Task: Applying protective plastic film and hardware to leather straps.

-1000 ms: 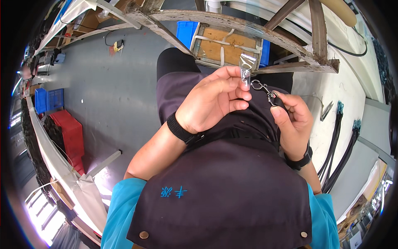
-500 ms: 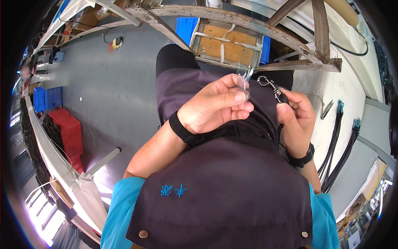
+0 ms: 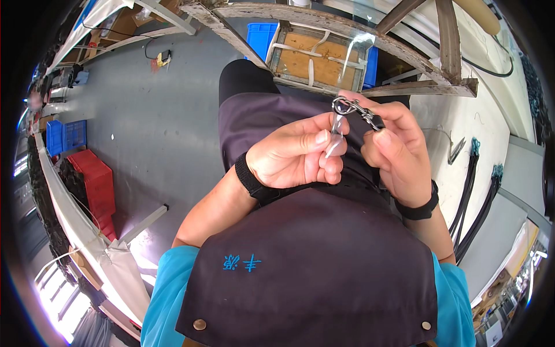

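In front of my apron (image 3: pixel 312 254) my two hands are close together. My left hand (image 3: pixel 298 150) pinches a clear plastic film or small bag (image 3: pixel 335 132) between thumb and forefinger; a shiny clear strip of plastic rises beyond the fingers. My right hand (image 3: pixel 399 147) grips the black end of a metal swivel snap hook (image 3: pixel 361 113). The hook's loop lies over the clear plastic, right beside my left fingertips. Whether the loop touches the plastic, I cannot tell. Most of the strap behind the hook is hidden by my right hand.
A worn wooden frame (image 3: pixel 312 16) stands ahead, with a taped brown board (image 3: pixel 300 61) and a blue crate (image 3: pixel 260 39) beneath. At right, bundled black cords (image 3: pixel 462 199) and metal snips (image 3: pixel 457 151) lie on a white table (image 3: pixel 485 124). Red crates (image 3: pixel 95 185) stand at left.
My right hand has moved left and slightly up, bringing the snap hook against or in front of the plastic. The clear plastic now stretches farther upward. My left hand has barely moved.
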`<action>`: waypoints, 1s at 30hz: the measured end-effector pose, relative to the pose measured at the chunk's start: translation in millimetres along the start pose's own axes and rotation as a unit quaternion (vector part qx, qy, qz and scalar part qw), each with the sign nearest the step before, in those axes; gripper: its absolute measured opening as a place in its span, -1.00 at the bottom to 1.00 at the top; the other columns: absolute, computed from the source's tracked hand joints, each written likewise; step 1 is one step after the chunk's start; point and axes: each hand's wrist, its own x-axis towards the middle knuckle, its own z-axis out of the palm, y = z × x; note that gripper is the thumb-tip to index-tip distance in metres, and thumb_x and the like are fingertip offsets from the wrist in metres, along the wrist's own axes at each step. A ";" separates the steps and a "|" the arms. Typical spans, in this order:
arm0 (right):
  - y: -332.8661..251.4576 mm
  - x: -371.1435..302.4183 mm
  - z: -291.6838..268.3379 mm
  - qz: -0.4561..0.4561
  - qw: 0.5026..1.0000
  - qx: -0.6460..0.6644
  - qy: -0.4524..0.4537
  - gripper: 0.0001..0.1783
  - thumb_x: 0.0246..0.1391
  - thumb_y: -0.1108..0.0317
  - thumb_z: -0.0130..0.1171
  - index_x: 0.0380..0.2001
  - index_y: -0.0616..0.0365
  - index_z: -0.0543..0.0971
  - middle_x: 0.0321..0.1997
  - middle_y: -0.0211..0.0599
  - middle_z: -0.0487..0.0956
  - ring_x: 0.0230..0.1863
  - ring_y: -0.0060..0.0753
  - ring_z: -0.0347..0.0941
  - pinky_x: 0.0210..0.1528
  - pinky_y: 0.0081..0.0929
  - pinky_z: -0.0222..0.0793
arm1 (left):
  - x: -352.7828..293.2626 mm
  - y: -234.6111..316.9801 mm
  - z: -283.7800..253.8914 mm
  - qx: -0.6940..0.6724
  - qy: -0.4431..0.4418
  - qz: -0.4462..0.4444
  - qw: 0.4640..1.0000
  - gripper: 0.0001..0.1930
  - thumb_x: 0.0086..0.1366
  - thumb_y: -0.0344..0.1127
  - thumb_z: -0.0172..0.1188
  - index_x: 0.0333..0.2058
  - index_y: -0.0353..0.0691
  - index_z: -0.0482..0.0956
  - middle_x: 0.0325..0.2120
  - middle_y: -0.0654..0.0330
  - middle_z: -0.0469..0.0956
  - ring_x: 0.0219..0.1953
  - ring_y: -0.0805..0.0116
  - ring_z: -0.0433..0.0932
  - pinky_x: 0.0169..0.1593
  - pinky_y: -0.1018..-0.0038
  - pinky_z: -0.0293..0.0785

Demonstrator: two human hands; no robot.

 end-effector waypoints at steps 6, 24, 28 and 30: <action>3.9 16.1 1.6 0.077 0.995 0.064 -0.021 -0.76 0.16 0.43 0.02 -0.10 0.22 0.43 -0.06 -0.24 0.53 -0.61 -0.85 0.08 -0.60 -0.81 0.00 | -3.1 0.7 -2.2 0.018 -0.002 0.003 1.000 -0.72 0.32 -0.22 0.07 -0.05 -0.15 0.33 -0.39 0.31 0.42 -0.32 0.39 0.46 -0.16 0.46 0.40; 5.9 1.9 21.7 0.029 0.998 -0.038 0.038 -0.72 0.13 0.53 0.07 -0.07 0.33 0.43 -0.06 -0.26 0.50 -0.07 -0.55 0.43 0.00 -0.55 0.36 | 2.2 -10.5 27.1 0.553 0.269 0.245 0.750 -0.56 0.14 -0.55 0.22 -0.04 -0.29 0.24 -0.22 0.19 0.43 -0.18 0.46 0.48 -0.11 0.54 0.46; 11.6 -5.4 16.9 0.033 0.999 -0.019 0.029 -0.71 0.13 0.52 0.07 -0.06 0.33 0.42 -0.06 -0.24 0.50 -0.09 -0.54 0.44 -0.01 -0.54 0.37 | -3.3 -10.5 30.5 0.479 0.264 0.234 0.804 -0.73 0.22 -0.61 0.06 -0.12 -0.30 0.30 -0.28 0.21 0.49 -0.21 0.54 0.50 -0.16 0.62 0.46; 12.2 -7.9 15.7 0.036 0.999 -0.016 0.032 -0.71 0.13 0.52 0.07 -0.06 0.32 0.42 -0.06 -0.23 0.50 -0.09 -0.53 0.44 -0.01 -0.54 0.37 | -7.7 -8.9 30.3 0.463 0.262 0.212 0.820 -0.75 0.23 -0.60 0.06 -0.13 -0.28 0.31 -0.27 0.21 0.49 -0.21 0.53 0.51 -0.15 0.62 0.45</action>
